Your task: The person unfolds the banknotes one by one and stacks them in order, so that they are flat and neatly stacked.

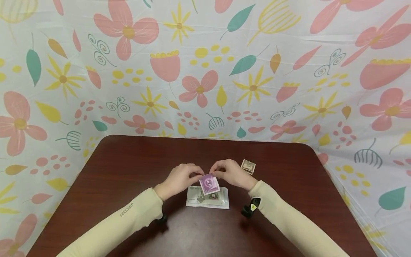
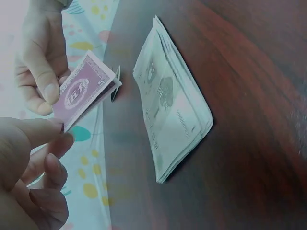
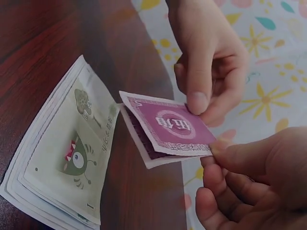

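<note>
My left hand [image 1: 183,177] and right hand [image 1: 232,173] meet over the table, each pinching an upper corner of a purple play banknote [image 1: 209,184] between thumb and fingers. In the right wrist view the purple banknote [image 3: 172,124] looks folded or doubled, with two layers parting at the end away from the fingers. Below it lies a stack of pale green play banknotes [image 1: 196,200], its top one printed with a green cartoon figure [image 3: 76,160]. The left wrist view shows the stack's [image 2: 165,103] several layers spread slightly at the edges.
Some small brownish banknotes [image 1: 248,165] lie on the dark red-brown table [image 1: 144,153], just beyond my right wrist. A flower-printed cloth [image 1: 199,117] hangs behind the table and along its sides. Dark wrist straps [image 1: 250,207] sit at my cuffs.
</note>
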